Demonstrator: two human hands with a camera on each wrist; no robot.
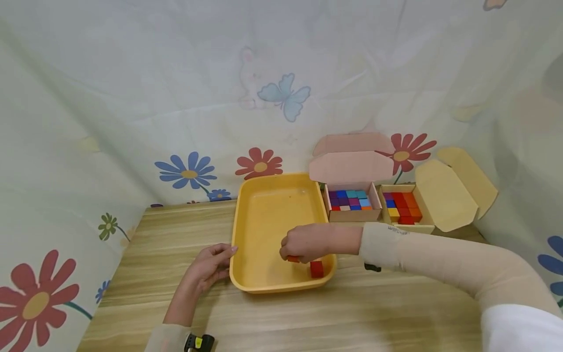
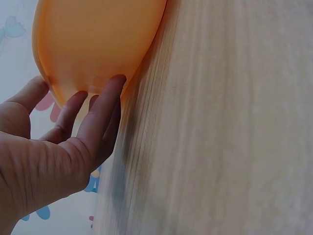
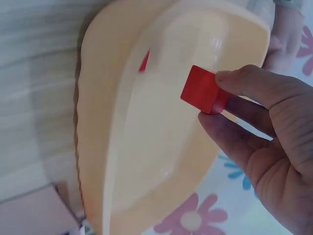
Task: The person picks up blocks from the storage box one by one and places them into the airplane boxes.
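My right hand (image 1: 307,243) pinches a red cube (image 3: 201,89) between thumb and fingertips, over the near right part of a yellow plastic tray (image 1: 281,287). Another red cube (image 1: 316,269) lies on the tray floor in the near right corner; only a sliver of it shows past the tray wall in the right wrist view. At the tray's left side my left hand (image 1: 211,266) holds the rim, thumb on the edge. In the left wrist view its other fingers (image 2: 105,107) rest against the tray's outer wall.
Behind and right of the tray stands an open pink box (image 1: 354,215) with several coloured cubes. Beside it, an open cream box (image 1: 421,228) holds red, orange, blue and yellow cubes, its lid (image 1: 446,195) folded out rightward. A flower-printed cloth (image 1: 198,122) backs the wooden table (image 1: 176,230).
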